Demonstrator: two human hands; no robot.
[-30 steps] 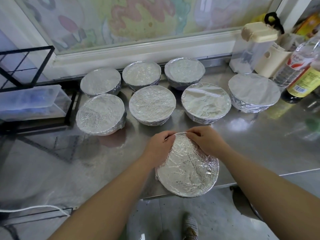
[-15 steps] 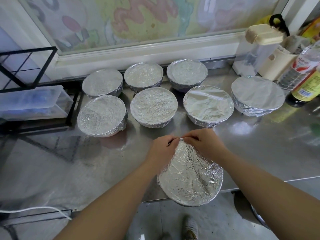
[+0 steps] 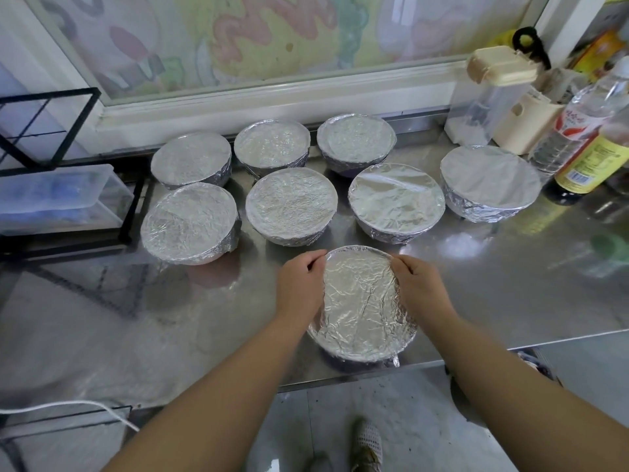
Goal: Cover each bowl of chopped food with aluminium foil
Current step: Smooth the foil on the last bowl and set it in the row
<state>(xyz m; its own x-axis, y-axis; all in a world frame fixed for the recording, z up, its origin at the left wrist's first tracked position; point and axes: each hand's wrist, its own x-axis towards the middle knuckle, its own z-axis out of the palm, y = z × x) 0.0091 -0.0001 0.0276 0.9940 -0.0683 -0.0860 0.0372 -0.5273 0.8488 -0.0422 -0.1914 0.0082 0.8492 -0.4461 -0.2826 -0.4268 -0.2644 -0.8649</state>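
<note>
**Steel counter below patterned window: eighth bowl, foil edge being worked**

Location: stainless counter [image 3: 510, 284] beneath a window [image 3: 272, 35]. Sauce bottles [image 3: 589, 161] and a clear lidded container [image 3: 490, 93] stand at the far right, and a plastic box [image 3: 58, 199] at the left.

Item in hand: near bowl [image 3: 357, 356], set close to the counter's front edge, its top fully under crinkled foil [image 3: 360, 301].

Stock behind: seven covered bowls [image 3: 291, 202] in two rows, foil tucked down their sides, none touched.

Hands: left hand [image 3: 299, 284] has its fingers curled over the foil at the far-left rim. Right hand [image 3: 420, 287] is likewise curled over the foil at the far-right rim.

Change noted: a moment ago both hands met at the far point of the rim; they have since parted and travelled outward along it, one to each side.

Assessment: the crimp appears to be progressing round the rim. No uncovered bowl is in view, so this is probably the last one, and the task is close to done once the near edge is pressed down.
</note>
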